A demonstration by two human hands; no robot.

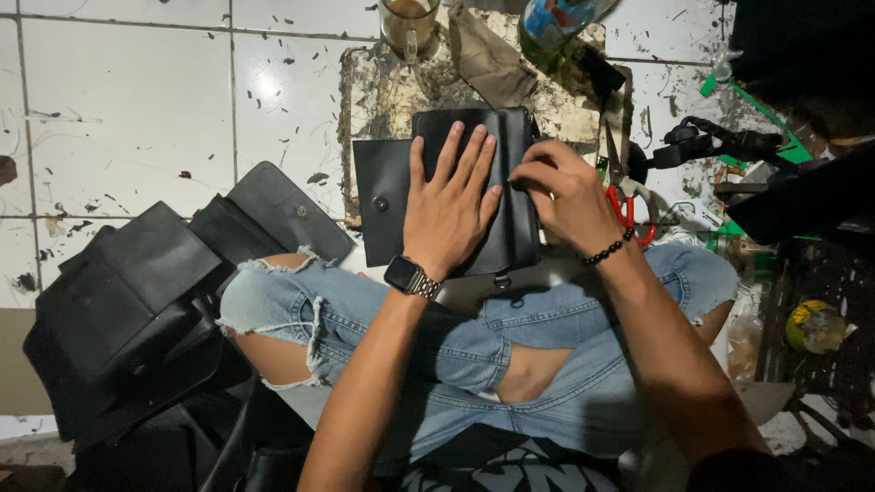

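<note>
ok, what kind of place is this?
Likely a small leather-goods workshop, run from a tiled floor: black bag being worked, more bags stacked alongside, scissors and a glue-stained board.

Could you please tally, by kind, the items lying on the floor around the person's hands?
Black leather bags: 3, one under both hands, one beside the knee, one at far left.
Scissors with red handles: 1
Glass mugs: 1
Bottles: 1
Worn work boards: 1
Total: 7
</note>
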